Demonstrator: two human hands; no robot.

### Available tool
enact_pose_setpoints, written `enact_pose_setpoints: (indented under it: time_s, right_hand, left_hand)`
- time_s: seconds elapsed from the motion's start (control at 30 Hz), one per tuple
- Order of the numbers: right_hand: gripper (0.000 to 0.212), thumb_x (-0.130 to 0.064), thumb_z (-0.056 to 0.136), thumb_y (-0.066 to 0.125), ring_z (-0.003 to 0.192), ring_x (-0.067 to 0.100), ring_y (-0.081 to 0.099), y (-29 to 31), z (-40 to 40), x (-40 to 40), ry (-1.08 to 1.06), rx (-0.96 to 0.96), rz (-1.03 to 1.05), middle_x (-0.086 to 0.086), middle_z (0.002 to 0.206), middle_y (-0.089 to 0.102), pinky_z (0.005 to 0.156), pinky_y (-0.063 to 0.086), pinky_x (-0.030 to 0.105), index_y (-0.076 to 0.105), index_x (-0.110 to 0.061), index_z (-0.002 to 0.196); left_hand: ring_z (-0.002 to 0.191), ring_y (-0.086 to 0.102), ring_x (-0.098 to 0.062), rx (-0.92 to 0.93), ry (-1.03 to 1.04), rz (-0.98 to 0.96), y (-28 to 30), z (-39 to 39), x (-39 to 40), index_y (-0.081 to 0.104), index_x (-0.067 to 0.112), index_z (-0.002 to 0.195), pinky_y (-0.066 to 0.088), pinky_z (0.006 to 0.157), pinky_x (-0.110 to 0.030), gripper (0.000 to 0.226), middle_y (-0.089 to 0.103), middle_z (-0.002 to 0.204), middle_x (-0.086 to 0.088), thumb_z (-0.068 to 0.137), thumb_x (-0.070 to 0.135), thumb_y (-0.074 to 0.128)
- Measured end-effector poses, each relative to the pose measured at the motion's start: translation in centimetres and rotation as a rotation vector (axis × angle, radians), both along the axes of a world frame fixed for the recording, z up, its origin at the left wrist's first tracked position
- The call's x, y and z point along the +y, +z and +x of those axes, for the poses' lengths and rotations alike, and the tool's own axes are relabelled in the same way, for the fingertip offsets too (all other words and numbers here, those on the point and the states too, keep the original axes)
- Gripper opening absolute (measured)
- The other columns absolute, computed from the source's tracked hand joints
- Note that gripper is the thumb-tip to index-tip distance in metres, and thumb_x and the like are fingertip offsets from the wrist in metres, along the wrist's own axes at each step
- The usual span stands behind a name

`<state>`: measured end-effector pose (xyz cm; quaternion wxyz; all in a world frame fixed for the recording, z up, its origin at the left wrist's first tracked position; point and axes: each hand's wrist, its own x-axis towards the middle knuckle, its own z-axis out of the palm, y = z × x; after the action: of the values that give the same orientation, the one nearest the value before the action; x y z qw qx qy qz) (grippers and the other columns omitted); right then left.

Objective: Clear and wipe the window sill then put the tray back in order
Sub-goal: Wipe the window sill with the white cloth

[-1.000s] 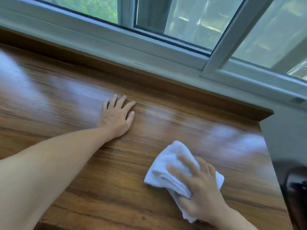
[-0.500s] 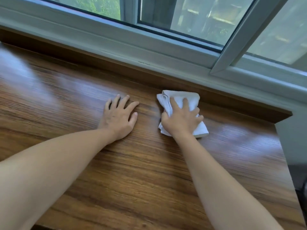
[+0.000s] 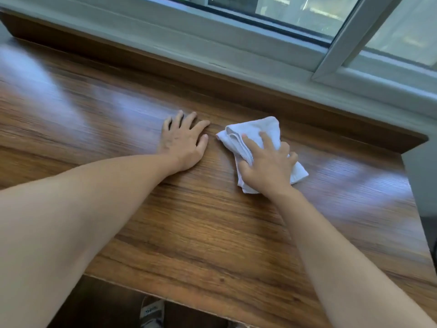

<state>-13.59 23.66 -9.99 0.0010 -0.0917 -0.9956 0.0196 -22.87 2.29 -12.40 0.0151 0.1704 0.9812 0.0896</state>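
A wide wooden window sill (image 3: 201,228) fills the view below the window. My right hand (image 3: 267,166) presses a folded white cloth (image 3: 255,131) flat against the sill, fingers spread over it and thumb at its near edge. The cloth lies a little short of the sill's raised back strip. My left hand (image 3: 183,140) rests palm down on the bare wood just left of the cloth, fingers straight and slightly apart. No tray is in view.
A grey window frame (image 3: 236,50) with sliding panes runs along the back. A grey wall (image 3: 423,176) bounds the sill on the right. Past the sill's near edge, a sandalled foot (image 3: 151,311) shows on the dark floor.
My right hand swept the cloth from the sill's near right part up to the back strip, then drew it slightly back toward me. My left hand has stayed planted.
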Motion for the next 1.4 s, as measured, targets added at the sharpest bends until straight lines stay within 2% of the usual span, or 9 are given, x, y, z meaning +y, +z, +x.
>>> enact_pose_setpoints:
  time_s: [0.17, 0.37, 0.63, 0.73, 0.83, 0.93, 1.07, 1.2, 1.4]
  right_hand:
    - [0.063, -0.063, 0.082, 0.045, 0.117, 0.04, 0.046, 0.0, 6.4, 0.1, 0.303, 0.026, -0.02, -0.006, 0.159, 0.043, 0.093, 0.037, 0.054, 0.048, -0.054, 0.144]
    - [0.072, -0.052, 0.078, 0.066, 0.124, 0.039, 0.045, 0.3, 15.4, -1.9, 0.465, 0.028, -0.028, -0.005, 0.16, 0.039, 0.093, 0.037, 0.055, 0.047, -0.052, 0.147]
    - [0.075, -0.048, 0.075, 0.07, 0.133, 0.042, 0.043, 0.9, 24.2, -4.2, 0.481, -0.054, -0.105, -0.005, 0.161, 0.037, 0.094, 0.036, 0.055, 0.046, -0.051, 0.146]
    - [0.069, -0.051, 0.08, 0.066, 0.136, 0.039, 0.042, 0.7, 25.3, -3.6, 0.456, -0.016, -0.11, -0.006, 0.161, 0.038, 0.095, 0.034, 0.053, 0.046, -0.052, 0.146]
    - [0.069, -0.053, 0.077, 0.062, 0.128, 0.036, 0.045, -0.1, 24.6, -0.9, 0.298, 0.04, -0.112, -0.006, 0.158, 0.042, 0.094, 0.036, 0.053, 0.048, -0.055, 0.144]
    - [0.062, -0.058, 0.079, 0.048, 0.114, 0.039, 0.052, 0.3, 20.0, 4.7, -0.09, 0.063, -0.058, -0.007, 0.153, 0.042, 0.093, 0.039, 0.054, 0.045, -0.056, 0.141]
    - [0.059, -0.059, 0.092, 0.046, 0.129, 0.042, 0.038, 1.6, 10.5, 11.3, -0.52, -0.038, -0.06, -0.007, 0.162, 0.026, 0.106, 0.03, 0.055, 0.034, -0.056, 0.149]
    - [0.053, -0.057, 0.091, 0.038, 0.122, 0.045, 0.038, 2.2, 1.7, 12.4, -0.776, 0.015, -0.184, 0.004, 0.154, 0.035, 0.1, 0.03, 0.056, 0.042, -0.048, 0.143]
    - [0.064, -0.06, 0.086, 0.041, 0.129, 0.042, 0.037, 0.9, -0.8, 8.2, 0.113, -0.026, -0.017, -0.006, 0.16, 0.03, 0.102, 0.03, 0.057, 0.035, -0.054, 0.15]
  left_hand:
    - [0.158, 0.01, -0.031, 0.012, 0.013, 0.017, -0.2, 0.2, 0.1, 0.033, 0.042, 0.156, 0.008, 0.125, -0.051, 0.051, 0.022, 0.17, 0.001, 0.106, 0.05, 0.026]
    - [0.158, 0.005, -0.036, -0.021, -0.029, 0.026, 0.0, 0.4, -0.2, 0.029, 0.037, 0.16, 0.002, 0.126, -0.056, 0.057, 0.017, 0.172, -0.005, 0.106, 0.054, 0.018]
    - [0.158, 0.001, -0.042, 0.008, -0.232, -0.21, 2.4, 1.3, 1.3, 0.015, 0.028, 0.164, 0.004, 0.124, -0.062, 0.068, -0.001, 0.173, -0.015, 0.105, 0.063, 0.011]
    - [0.158, -0.001, -0.042, -0.039, -0.282, -0.155, 3.1, 2.8, 3.8, 0.02, 0.029, 0.162, 0.003, 0.125, -0.06, 0.066, -0.003, 0.174, -0.013, 0.105, 0.063, 0.018]
    - [0.158, -0.004, -0.041, -0.106, -0.221, -0.036, 2.2, 5.3, 6.7, 0.023, 0.031, 0.162, -0.003, 0.126, -0.056, 0.062, -0.001, 0.174, -0.01, 0.106, 0.059, 0.022]
    - [0.159, -0.006, -0.039, -0.104, -0.143, -0.026, 0.8, 6.2, 7.7, 0.021, 0.035, 0.163, -0.007, 0.126, -0.054, 0.061, 0.002, 0.174, -0.006, 0.106, 0.057, 0.019]
    - [0.159, -0.003, -0.036, -0.076, -0.139, -0.008, 0.3, 5.7, 7.7, 0.021, 0.038, 0.162, -0.004, 0.127, -0.052, 0.061, 0.007, 0.174, -0.003, 0.104, 0.058, 0.018]
    - [0.159, 0.002, -0.033, -0.051, -0.117, -0.002, 0.3, 5.8, 7.7, 0.027, 0.04, 0.159, -0.002, 0.127, -0.051, 0.071, 0.012, 0.173, -0.001, 0.094, 0.064, 0.01]
    - [0.159, 0.007, -0.029, 0.008, -0.098, -0.003, 0.1, 5.6, 7.4, 0.03, 0.039, 0.158, 0.002, 0.128, -0.048, 0.069, 0.019, 0.172, 0.002, 0.095, 0.064, 0.017]
